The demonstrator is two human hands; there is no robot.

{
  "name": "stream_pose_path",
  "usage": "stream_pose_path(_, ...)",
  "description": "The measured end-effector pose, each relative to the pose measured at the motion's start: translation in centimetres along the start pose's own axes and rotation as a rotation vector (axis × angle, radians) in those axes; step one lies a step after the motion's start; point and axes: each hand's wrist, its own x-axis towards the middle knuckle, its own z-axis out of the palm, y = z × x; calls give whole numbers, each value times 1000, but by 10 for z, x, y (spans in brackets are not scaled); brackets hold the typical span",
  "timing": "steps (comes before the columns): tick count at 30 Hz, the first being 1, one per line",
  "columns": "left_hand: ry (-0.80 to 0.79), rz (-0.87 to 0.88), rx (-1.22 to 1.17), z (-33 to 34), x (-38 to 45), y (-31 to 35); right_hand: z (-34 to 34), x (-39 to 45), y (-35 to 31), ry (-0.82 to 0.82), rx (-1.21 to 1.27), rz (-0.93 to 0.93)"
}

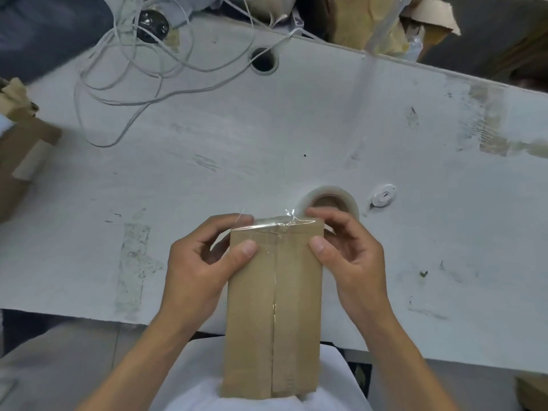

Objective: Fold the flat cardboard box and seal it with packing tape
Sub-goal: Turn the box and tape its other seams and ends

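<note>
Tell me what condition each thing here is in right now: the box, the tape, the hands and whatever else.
cardboard box: folded shut, clear tape along its centre seam, held up over the table edge.
tape roll: lying flat on the table behind the box.
left hand: grips the box's left side, thumb on top.
right hand: grips the box's right side, thumb on top.
white cables: loosely tangled.

text: none legible | cardboard box (272, 307): plain | tape roll (332, 200): possibly unmarked, blurred
</note>
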Motion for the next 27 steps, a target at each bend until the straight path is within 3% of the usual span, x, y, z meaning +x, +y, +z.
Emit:
stream_pose_path(10, 92, 19, -74, 8, 4, -4, 7, -3, 6, 122, 32, -55)
stream_pose_path(21, 25, 28, -80, 8, 14, -3, -3, 12, 3, -12, -179, -150)
stream_pose_path(27, 93, -64, -97, 22, 17, 9, 8, 14, 2, 113, -131, -120)
